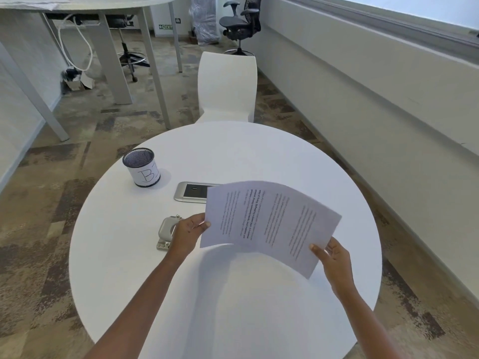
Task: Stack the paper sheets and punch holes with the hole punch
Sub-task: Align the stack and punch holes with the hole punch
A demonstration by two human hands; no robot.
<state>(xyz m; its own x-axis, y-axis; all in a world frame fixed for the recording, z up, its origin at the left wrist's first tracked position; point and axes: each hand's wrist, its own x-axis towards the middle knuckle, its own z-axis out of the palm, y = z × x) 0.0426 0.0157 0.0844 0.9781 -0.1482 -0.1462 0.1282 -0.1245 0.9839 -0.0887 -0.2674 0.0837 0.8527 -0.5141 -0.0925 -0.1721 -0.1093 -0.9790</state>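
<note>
Bowed printed paper sheets, both hands

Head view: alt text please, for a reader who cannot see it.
Both hands, left hand and right hand, hold printed paper sheets above a round white table. A metal hole punch lies beside the left hand, a mesh pen cup farther back, a white chair beyond.

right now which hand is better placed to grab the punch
Left, probably. The left hand holds the sheets right beside the punch, partly covering it. The right hand is at the sheets' far end.
</note>
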